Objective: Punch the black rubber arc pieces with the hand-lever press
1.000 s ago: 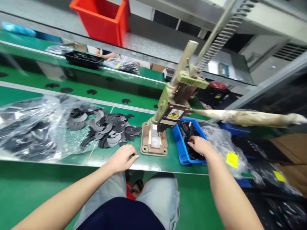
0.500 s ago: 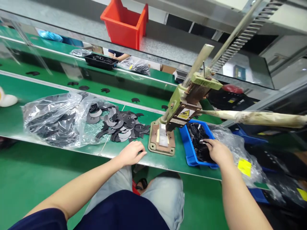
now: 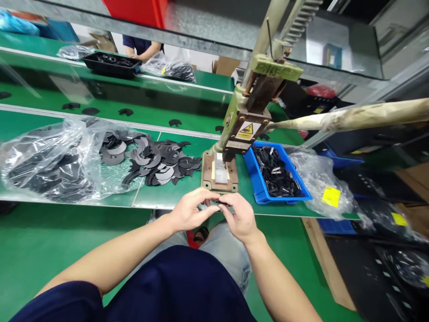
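Observation:
My left hand [image 3: 191,209] and my right hand [image 3: 238,214] meet in front of me at the table's near edge, fingers pinched together on small black parts [image 3: 219,203] held between them. Just beyond them stands a green hand press [image 3: 246,120] on a brown base plate [image 3: 219,175]. Its long wrapped lever [image 3: 351,117] reaches out to the right. A blue tray [image 3: 259,185] of small black parts [image 3: 276,172] sits right of the press. Left of the press lies a pile of flat black crescent pieces [image 3: 157,161].
A clear plastic bag [image 3: 50,161] of more black pieces lies at the left. More bags [image 3: 321,183] with yellow labels sit right of the blue tray. Another person's arm [image 3: 147,47] works behind a black tray [image 3: 110,62] across the belt. A red bin [image 3: 137,10] sits overhead.
My right hand left the blue tray and came to the middle. My left hand rose from the table edge to meet it. The two now pinch small black parts together.

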{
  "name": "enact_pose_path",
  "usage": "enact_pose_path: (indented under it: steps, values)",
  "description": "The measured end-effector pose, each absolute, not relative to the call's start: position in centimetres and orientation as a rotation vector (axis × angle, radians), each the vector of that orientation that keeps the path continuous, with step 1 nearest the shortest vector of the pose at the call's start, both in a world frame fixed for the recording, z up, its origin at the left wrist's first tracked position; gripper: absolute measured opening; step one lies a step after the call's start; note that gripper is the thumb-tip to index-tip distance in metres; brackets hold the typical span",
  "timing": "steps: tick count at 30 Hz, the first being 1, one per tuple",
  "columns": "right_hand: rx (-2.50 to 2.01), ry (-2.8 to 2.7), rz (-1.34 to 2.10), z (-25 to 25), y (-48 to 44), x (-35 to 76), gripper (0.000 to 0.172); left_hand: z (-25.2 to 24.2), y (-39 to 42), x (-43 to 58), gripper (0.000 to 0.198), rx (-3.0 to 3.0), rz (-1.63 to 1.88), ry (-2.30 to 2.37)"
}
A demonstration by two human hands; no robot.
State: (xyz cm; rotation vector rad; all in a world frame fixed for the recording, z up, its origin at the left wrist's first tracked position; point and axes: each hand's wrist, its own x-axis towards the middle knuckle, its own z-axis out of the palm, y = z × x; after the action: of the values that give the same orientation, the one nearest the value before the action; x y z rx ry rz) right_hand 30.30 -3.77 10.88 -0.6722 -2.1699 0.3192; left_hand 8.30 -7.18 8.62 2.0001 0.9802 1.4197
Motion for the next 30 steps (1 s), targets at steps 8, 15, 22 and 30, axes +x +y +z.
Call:
enact_pose_path:
  steps: [8,15,22,30]
  values:
    - [-0.700,-2.128,0.337,9.6,-3.9,30.7,0.029,8.5,-7.5,7.4,0.019,2.025,1.497,1.030]
    - [-0.668,-2.118,0.342,9.7,-3.7,31.0,0.032,8.3,-7.9,7.7,0.019,2.010,1.434,1.024]
    - [-0.647,-2.179,0.332,9.6,-3.4,31.3,0.031,8.3,-8.3,7.5,0.017,1.792,1.291,1.081]
    - [-0.496,-2.380,0.210,10.9,-2.6,31.3,0.032,7.5,-6.2,7.5,0.046,1.085,0.867,0.771]
